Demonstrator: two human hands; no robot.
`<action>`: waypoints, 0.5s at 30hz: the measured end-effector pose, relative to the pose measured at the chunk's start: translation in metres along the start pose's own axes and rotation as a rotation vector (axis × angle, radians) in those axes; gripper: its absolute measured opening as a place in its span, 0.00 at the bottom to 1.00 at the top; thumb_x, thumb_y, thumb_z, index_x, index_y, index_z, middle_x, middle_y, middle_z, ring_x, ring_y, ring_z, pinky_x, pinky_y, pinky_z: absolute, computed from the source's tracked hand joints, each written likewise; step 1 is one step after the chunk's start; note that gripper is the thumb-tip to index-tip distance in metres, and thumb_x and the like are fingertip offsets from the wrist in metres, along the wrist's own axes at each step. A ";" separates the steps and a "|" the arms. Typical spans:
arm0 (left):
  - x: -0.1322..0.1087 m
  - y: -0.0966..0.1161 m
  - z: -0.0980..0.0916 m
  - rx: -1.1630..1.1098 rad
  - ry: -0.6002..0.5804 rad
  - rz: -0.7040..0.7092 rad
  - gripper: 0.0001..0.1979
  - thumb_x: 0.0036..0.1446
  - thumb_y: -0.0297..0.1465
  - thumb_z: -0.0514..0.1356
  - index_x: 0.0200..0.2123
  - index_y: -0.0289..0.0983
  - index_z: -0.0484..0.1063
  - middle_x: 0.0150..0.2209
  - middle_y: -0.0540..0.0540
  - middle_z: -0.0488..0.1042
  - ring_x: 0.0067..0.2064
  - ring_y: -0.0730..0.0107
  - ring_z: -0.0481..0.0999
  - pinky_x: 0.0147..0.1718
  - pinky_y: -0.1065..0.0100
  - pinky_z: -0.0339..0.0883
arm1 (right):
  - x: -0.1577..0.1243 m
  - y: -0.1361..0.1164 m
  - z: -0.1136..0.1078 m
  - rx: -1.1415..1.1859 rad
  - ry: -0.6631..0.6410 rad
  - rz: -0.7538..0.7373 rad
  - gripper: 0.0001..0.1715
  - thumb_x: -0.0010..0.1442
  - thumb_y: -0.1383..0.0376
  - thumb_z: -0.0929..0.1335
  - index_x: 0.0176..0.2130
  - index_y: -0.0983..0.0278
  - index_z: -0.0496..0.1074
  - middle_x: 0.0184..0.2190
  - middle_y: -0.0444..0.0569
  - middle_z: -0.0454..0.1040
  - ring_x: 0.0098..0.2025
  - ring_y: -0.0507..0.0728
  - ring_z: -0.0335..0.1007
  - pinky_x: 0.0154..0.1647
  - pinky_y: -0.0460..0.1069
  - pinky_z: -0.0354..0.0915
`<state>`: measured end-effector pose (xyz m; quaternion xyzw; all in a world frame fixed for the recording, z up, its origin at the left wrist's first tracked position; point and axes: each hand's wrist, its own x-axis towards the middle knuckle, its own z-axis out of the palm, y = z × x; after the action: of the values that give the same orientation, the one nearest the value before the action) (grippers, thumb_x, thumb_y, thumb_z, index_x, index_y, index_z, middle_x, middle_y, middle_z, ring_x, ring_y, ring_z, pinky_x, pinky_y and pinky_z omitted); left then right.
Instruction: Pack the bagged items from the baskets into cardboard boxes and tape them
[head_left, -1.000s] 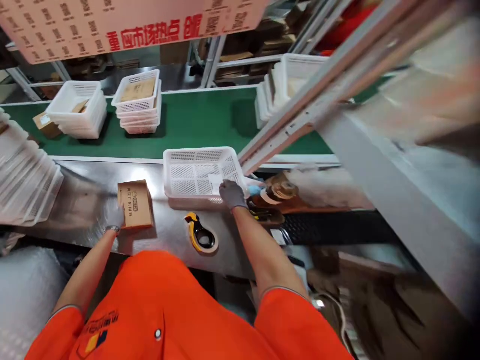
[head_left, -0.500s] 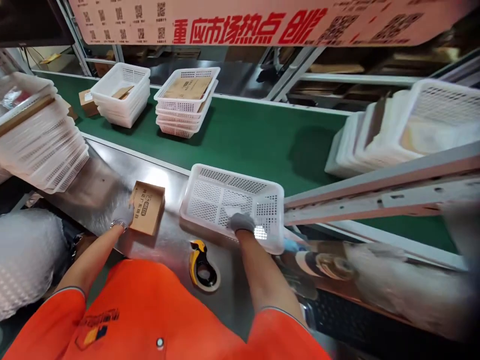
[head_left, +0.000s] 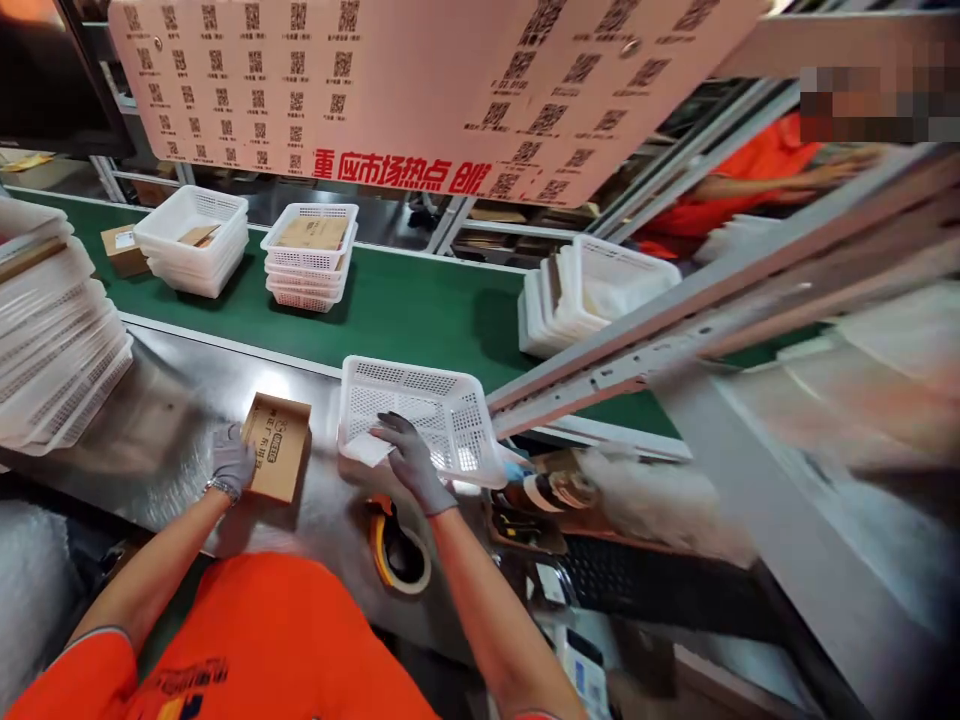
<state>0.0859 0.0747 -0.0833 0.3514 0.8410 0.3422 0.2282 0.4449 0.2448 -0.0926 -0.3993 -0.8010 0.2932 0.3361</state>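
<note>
My left hand [head_left: 232, 460], in a grey glove, grips the left side of a small brown cardboard box [head_left: 279, 450] on the metal bench. In my gloved right hand [head_left: 411, 455] is a white slip of paper [head_left: 370, 449], pinched at the front left rim of a white plastic basket [head_left: 469, 400]. This basket has perforated walls and stands at the bench's back edge. Just in front of it lies a tape dispenser [head_left: 381, 550] with a yellow and black body and a roll of tape, close to my right wrist.
Behind the bench runs a green conveyor belt [head_left: 420, 300] bearing stacked baskets [head_left: 307, 285]. More baskets [head_left: 56, 350] stand at the left. A metal beam [head_left: 592, 370] slants across the right, near a keyboard [head_left: 637, 580]. A co-worker's orange sleeve [head_left: 757, 170] shows beyond the belt.
My right hand has come up out of the basket and moved left with the white slip. My left hand stays at the box. The view has swung up and right, revealing a co-worker.
</note>
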 end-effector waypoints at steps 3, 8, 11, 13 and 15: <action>-0.008 0.015 0.011 -0.285 -0.202 0.110 0.21 0.69 0.36 0.68 0.61 0.34 0.76 0.66 0.29 0.76 0.73 0.39 0.71 0.72 0.43 0.67 | -0.022 -0.057 0.017 0.074 -0.022 -0.188 0.13 0.71 0.58 0.76 0.53 0.50 0.91 0.73 0.53 0.75 0.80 0.69 0.63 0.79 0.69 0.64; -0.042 0.026 0.020 -0.537 -0.963 0.117 0.31 0.59 0.57 0.74 0.46 0.34 0.84 0.43 0.36 0.86 0.44 0.52 0.86 0.45 0.54 0.83 | -0.046 -0.138 0.052 0.087 -0.066 -0.180 0.13 0.73 0.51 0.76 0.53 0.48 0.90 0.79 0.48 0.68 0.85 0.68 0.53 0.82 0.68 0.59; -0.054 0.020 0.006 -0.682 -1.215 -0.030 0.35 0.46 0.55 0.81 0.47 0.34 0.85 0.43 0.35 0.87 0.40 0.53 0.85 0.37 0.57 0.82 | -0.064 -0.165 0.080 0.114 0.127 0.066 0.21 0.72 0.50 0.75 0.60 0.49 0.87 0.77 0.51 0.70 0.82 0.67 0.59 0.83 0.66 0.59; -0.056 0.015 -0.005 -0.730 -1.119 -0.099 0.36 0.44 0.54 0.82 0.48 0.34 0.85 0.47 0.34 0.88 0.40 0.53 0.86 0.35 0.57 0.82 | -0.082 -0.180 0.099 0.221 0.386 0.338 0.29 0.70 0.47 0.75 0.65 0.53 0.83 0.72 0.56 0.77 0.77 0.68 0.68 0.80 0.67 0.64; -0.055 0.011 -0.011 -0.754 -1.020 -0.141 0.36 0.44 0.53 0.82 0.49 0.34 0.85 0.50 0.33 0.89 0.41 0.51 0.87 0.35 0.55 0.84 | -0.104 -0.197 0.117 0.446 0.527 0.610 0.34 0.65 0.42 0.76 0.62 0.57 0.84 0.62 0.58 0.84 0.68 0.70 0.78 0.72 0.69 0.73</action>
<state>0.1199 0.0345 -0.0594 0.3095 0.4696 0.3884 0.7299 0.3142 0.0339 -0.0489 -0.5956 -0.4513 0.4324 0.5046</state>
